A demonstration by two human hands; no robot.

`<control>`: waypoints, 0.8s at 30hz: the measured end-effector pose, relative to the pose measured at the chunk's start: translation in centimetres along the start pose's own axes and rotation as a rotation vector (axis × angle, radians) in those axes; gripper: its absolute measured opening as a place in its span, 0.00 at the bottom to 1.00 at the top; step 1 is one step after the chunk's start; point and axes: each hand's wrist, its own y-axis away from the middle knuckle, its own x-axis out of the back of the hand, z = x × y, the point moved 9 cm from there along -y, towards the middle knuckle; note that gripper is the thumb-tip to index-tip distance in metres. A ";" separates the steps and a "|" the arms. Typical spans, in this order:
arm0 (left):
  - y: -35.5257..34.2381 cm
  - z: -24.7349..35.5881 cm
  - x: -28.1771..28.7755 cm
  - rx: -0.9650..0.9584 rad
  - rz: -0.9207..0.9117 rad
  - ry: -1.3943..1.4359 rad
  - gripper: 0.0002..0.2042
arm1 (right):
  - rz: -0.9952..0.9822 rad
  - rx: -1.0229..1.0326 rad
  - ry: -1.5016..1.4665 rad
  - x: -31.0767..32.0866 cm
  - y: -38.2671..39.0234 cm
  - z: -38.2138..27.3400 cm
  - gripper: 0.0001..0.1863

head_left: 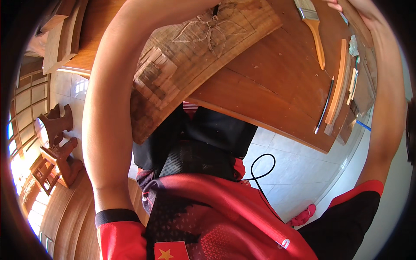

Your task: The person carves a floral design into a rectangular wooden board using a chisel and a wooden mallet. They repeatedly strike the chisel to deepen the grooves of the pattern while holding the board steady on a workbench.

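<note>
A carved wooden board (186,71) lies slanted on the table, its near left end reaching past the table's edge. Thin raised lines form a leaf or flower pattern near its top, and rough chiselled patches mark its left part. My left forearm crosses over the board's left side and leaves the picture at the top; that hand is out of sight. A small dark tip (215,10) touches or hovers over the carved pattern. At the top right corner my right hand (362,9) is partly cut off, above the strips of wood; its grip is hidden.
A flat paintbrush (315,32) lies on the brown table (264,82). Right of it are a pencil (325,106), a curved wooden strip (336,86) and small sticks (353,86). Wood blocks (65,39) stand far left; carved stools (58,160) are on the floor.
</note>
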 end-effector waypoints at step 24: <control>-3.2 -6.6 -1.4 -0.077 0.146 0.539 0.15 | 0.370 0.209 -0.009 -9.3 4.2 -0.8 0.23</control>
